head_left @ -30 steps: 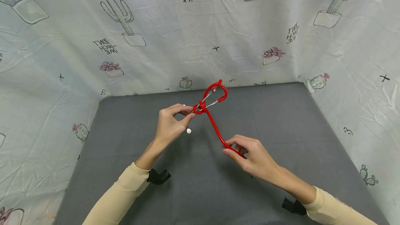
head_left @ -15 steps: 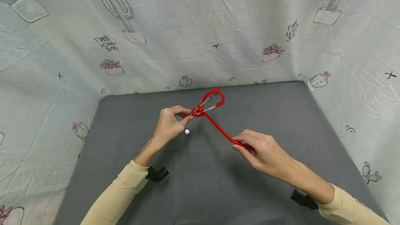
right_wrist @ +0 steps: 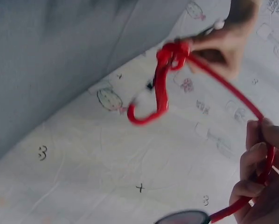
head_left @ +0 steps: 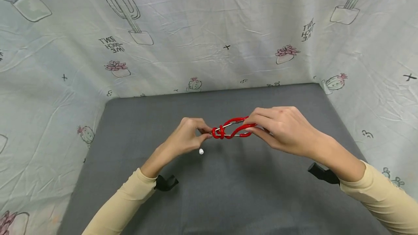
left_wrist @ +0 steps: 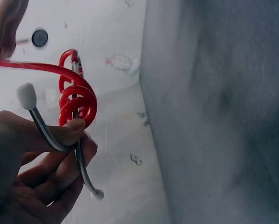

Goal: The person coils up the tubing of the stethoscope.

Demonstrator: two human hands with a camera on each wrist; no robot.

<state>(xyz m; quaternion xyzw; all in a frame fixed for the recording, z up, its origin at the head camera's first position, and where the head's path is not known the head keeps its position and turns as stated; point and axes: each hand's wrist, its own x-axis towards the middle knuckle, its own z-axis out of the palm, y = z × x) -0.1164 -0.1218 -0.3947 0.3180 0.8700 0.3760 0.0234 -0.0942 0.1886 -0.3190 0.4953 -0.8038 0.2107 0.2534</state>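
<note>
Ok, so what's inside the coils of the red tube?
Metal tubes run through the coils, glimpsed through gaps; the coils hide the rest. The left hand pinches the metal tubes just outside, covering that part.

Pale, creased cloth printed with potted cacti hangs around three sides. A grey surface spreads below it.

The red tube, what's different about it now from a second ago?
The right hand has moved up and to the right, raising the red tube. The loop, which stuck up toward the cactus cloth, now points right, partly behind that hand in the head view. The left hand shifted slightly right. Nothing was let go: the left hand still pinches the metal arms, and the right still holds the tube.
</note>
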